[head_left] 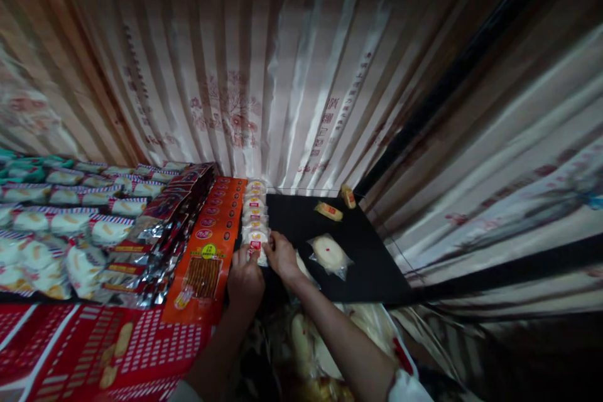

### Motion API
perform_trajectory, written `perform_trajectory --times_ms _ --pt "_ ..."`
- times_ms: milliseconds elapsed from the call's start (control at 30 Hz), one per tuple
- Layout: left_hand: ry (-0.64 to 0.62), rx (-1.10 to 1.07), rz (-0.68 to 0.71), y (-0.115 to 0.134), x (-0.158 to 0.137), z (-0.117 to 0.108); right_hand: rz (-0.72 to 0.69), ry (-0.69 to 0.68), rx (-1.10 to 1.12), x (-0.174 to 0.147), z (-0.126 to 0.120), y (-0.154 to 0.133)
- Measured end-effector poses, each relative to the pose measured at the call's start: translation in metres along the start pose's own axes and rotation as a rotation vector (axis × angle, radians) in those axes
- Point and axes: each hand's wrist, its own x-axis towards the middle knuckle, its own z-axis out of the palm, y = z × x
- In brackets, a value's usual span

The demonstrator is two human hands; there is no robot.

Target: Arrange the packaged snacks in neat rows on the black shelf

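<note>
A row of small clear-wrapped snack packets point(255, 205) with red and yellow labels runs back across the black table top. At the near end of this row, both my hands hold the front packet point(255, 246) by its sides. My left hand point(245, 281) has its fingers curled at the packet's left and near edge. On the other side, my right hand point(281, 256) pinches the right edge between thumb and fingers. Left of the row lie overlapping orange snack packs point(206, 264), with brown sticks showing in the front one. A round white wrapped flatbread point(328, 254) rests right of my right hand.
Two small yellow-wrapped pieces point(329, 211) lie at the back of the black table point(372, 264). Dark shiny packets point(174, 207) and many white wrapped buns point(70, 220) fill the left. A red basket-patterned box point(155, 352) stands in front. Plastic sheeting point(301, 75) hangs behind.
</note>
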Motion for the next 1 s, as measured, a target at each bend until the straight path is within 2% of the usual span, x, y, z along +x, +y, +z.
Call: perform_trajectory --times_ms 167,267,400,500,600,700,800,1000 --pt "0.014 0.008 0.002 -0.001 0.003 -0.001 -0.017 -0.006 0.037 0.002 0.001 0.000" --pt "0.023 0.022 -0.001 0.000 0.000 -0.002 -0.089 0.063 0.038 -0.006 -0.009 0.006" --pt "0.046 -0.007 0.012 0.011 -0.011 -0.009 -0.238 0.152 -0.020 -0.035 -0.029 0.026" --pt "-0.012 -0.070 0.039 0.031 -0.024 -0.012 -0.295 0.150 -0.105 -0.062 -0.039 0.044" --pt "-0.128 -0.110 0.060 0.054 -0.038 -0.011 -0.267 0.138 -0.217 -0.084 -0.042 0.056" --pt "-0.209 -0.097 0.103 0.066 -0.052 -0.004 -0.156 0.084 -0.284 -0.098 -0.041 0.060" --pt "-0.235 -0.080 0.144 0.065 -0.064 0.002 -0.100 0.035 -0.264 -0.108 -0.040 0.059" --pt "-0.214 -0.124 0.155 0.054 -0.079 0.002 -0.137 0.049 -0.050 -0.126 -0.036 0.061"
